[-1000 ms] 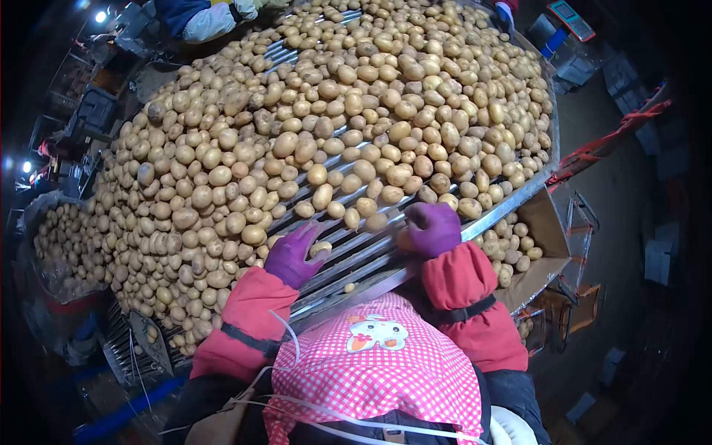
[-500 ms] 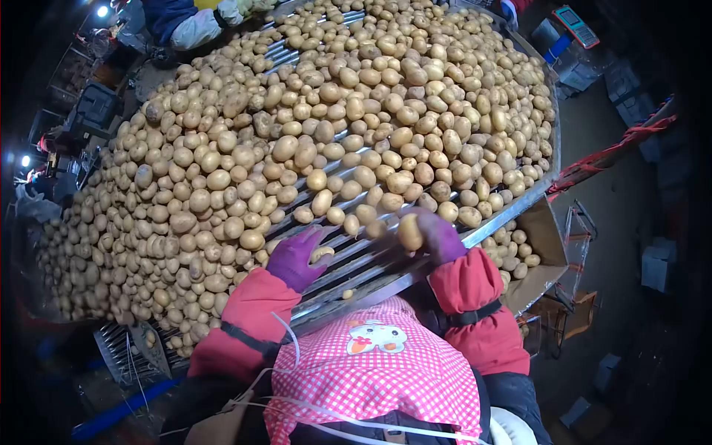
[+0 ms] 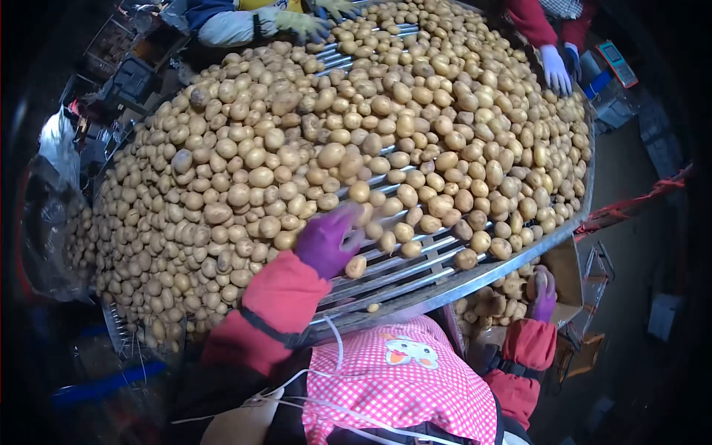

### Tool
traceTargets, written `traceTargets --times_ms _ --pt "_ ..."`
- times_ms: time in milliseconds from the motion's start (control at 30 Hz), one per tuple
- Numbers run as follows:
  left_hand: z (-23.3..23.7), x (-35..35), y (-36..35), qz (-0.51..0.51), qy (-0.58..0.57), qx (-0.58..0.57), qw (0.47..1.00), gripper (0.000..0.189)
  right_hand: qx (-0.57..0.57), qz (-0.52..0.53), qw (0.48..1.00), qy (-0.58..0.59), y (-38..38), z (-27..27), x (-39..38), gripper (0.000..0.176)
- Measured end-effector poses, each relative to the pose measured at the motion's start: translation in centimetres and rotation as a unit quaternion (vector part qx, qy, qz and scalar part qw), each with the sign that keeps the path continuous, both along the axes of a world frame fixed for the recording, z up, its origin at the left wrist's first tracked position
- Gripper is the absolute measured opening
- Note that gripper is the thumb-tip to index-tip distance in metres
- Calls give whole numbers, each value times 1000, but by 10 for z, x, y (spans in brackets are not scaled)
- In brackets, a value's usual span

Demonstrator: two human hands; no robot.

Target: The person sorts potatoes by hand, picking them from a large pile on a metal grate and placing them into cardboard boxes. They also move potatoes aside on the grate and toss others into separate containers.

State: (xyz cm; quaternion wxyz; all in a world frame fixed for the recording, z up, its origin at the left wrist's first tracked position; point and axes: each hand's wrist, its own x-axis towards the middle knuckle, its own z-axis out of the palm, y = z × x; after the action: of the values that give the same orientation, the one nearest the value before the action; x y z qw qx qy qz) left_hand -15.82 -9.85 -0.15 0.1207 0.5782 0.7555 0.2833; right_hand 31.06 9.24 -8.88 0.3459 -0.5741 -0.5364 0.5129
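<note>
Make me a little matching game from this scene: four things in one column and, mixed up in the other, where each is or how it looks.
Things:
1. Left hand
2. Right hand
3. Apron
4. Keypad device

Places and looks:
A. Pink-and-white checks
B. At the cardboard box beside the sorting table
C. Orange edges
D. By the potatoes spread over the metal bars

Right pairs: 1-D, 2-B, 3-A, 4-C

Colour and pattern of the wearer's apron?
Pink-and-white check on the apron, with a white cartoon animal on it; shows best in the current head view.
</note>
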Motion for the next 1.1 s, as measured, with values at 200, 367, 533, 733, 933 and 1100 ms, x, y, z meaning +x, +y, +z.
traceTargets --times_ms 200,367,533,733,933,1100 --pt "-16 -85 92 52 268 -198 942 66 124 -3 979 -161 -18 11 -3 39" --pt "-8 -95 116 54 81 -215 972 63 56 20 998 -20 -52 25 -56 35" --pt "-3 9 96 -116 -375 115 913 55 -165 92 874 447 -68 47 -108 50" --pt "-49 115 83 -237 -501 -47 831 53 -264 148 866 400 -71 70 -160 74" --pt "17 126 81 -276 -226 -97 929 48 -225 90 864 441 -82 72 -158 65" --pt "5 101 73 -89 -322 11 943 41 -306 -38 821 481 -61 50 -93 39"
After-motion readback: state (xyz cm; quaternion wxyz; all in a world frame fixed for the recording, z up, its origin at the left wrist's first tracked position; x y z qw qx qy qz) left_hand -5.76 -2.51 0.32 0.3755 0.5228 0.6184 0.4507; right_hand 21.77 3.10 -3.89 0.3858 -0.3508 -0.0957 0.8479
